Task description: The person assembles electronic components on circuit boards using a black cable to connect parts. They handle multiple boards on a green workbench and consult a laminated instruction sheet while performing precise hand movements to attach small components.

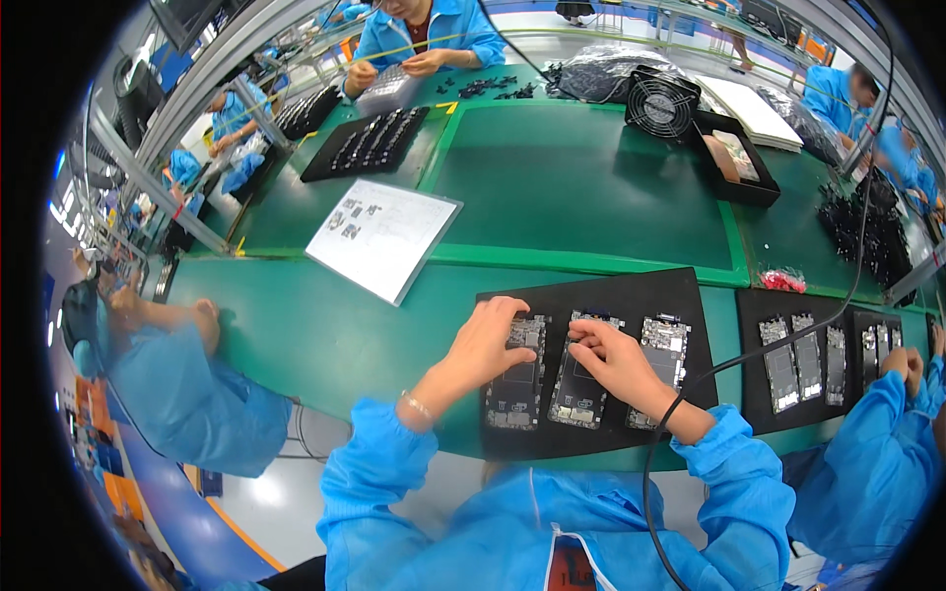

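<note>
Three phone circuit boards lie side by side on a black mat (pixel 618 441) in front of me. My left hand (pixel 483 347) rests at the upper part of the left board (pixel 511 404), thumb and forefinger spread apart, with nothing seen between them. Over the upper part of the middle board (pixel 579 399) is my right hand (pixel 613 361). Its thumb and fingertips are pinched together; whatever they hold is too small to tell. The right board (pixel 665 335) is partly covered by my right hand and wrist.
A black cable (pixel 759 352) crosses my right wrist. A printed sheet (pixel 379 236) lies further off to the left. To the right, another black mat (pixel 754 315) bears several boards beside a co-worker's hands (pixel 902 366). A fan (pixel 662 106) and a black box (pixel 764 190) stand far right.
</note>
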`<act>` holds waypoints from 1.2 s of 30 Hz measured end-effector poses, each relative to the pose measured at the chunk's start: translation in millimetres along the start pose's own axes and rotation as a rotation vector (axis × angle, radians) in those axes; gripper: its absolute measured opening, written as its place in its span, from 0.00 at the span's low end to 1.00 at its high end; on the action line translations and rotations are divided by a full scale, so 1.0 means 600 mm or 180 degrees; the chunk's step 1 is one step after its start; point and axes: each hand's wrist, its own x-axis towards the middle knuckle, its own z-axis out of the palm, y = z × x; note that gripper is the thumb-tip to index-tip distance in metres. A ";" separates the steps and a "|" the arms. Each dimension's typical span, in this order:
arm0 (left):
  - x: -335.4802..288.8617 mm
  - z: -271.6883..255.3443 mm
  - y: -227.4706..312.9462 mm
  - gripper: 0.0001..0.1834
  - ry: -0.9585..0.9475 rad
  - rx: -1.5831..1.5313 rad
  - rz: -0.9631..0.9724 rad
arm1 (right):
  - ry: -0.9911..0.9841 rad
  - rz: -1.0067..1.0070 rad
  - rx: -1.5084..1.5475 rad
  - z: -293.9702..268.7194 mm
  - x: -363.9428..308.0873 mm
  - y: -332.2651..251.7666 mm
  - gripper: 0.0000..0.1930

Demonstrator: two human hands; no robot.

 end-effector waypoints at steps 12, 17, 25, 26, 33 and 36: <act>-0.074 -0.022 0.119 0.25 0.1476 0.0377 0.0448 | 0.0319 -0.0009 0.1547 0.028 -0.031 -0.062 0.11; -0.102 0.002 0.136 0.24 0.1853 0.0823 0.0643 | 0.0664 -0.0339 0.1054 0.039 -0.062 -0.081 0.09; -0.126 0.014 0.146 0.24 0.2062 0.1101 0.0869 | 0.0843 -0.0445 0.1256 0.053 -0.084 -0.087 0.07; -0.127 0.015 0.147 0.24 0.2070 0.1103 0.0874 | 0.0844 -0.0445 0.1239 0.055 -0.085 -0.082 0.07; -0.134 0.018 0.147 0.23 0.2155 0.1182 0.0953 | 0.0777 -0.0506 0.1296 0.053 -0.089 -0.084 0.06; -0.135 0.021 0.146 0.20 0.2244 0.1247 0.0968 | 0.0513 -0.0367 0.1235 0.045 -0.092 -0.083 0.06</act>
